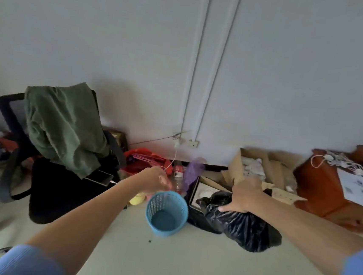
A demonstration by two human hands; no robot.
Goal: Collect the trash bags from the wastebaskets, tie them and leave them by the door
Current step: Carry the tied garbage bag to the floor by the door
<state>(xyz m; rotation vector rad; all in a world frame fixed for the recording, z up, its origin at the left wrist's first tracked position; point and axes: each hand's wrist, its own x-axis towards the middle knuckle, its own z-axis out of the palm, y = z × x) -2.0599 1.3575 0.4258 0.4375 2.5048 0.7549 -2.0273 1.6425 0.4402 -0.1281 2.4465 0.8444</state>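
Sitting on pale floor [185, 268], bag [244, 230] is clutched by right hand [244, 195]; left hand [155, 180] unclear.

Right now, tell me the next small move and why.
Probably let go of the basket with the left hand and bring that hand over to the bag. The basket looks empty. The bag sits on the floor beside it, with the right hand gripping its top. No knot shows there, and tying it would take both hands.
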